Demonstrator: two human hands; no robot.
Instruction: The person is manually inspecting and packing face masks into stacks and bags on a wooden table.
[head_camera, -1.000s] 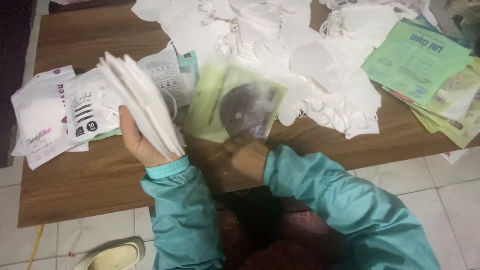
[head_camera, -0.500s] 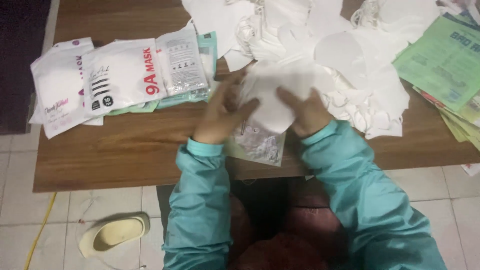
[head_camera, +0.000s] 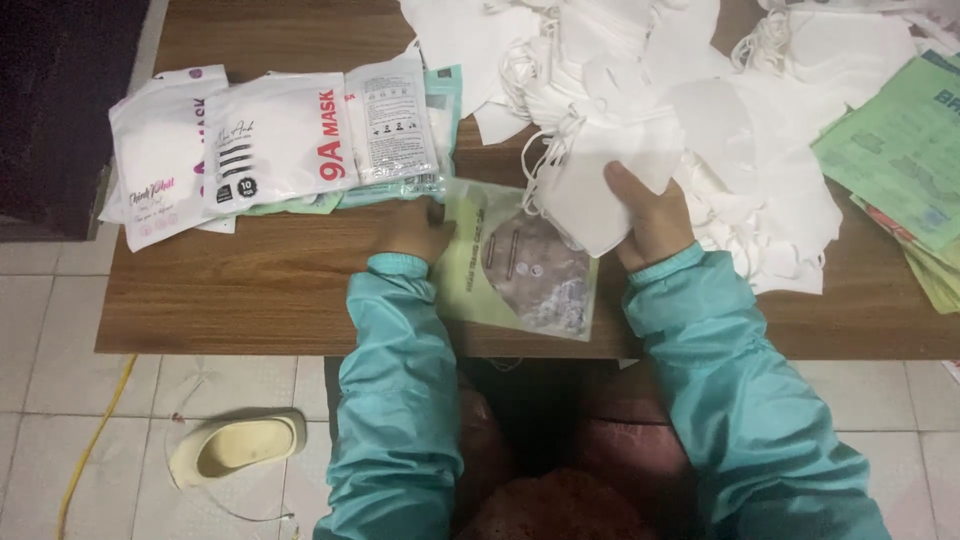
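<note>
White masks (head_camera: 600, 190) in right hand (head_camera: 650, 215) (pouch (head_camera: 520, 265) beneath).

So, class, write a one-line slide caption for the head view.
Right hand holds white masks while left hand touches a green pouch on a wooden table.

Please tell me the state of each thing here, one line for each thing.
Left hand: resting on the pouch.
Right hand: gripping a stack of masks.
Pouch: flat, at the table edge.
Loose masks: heaped.
Packed bags: overlapping.
</note>
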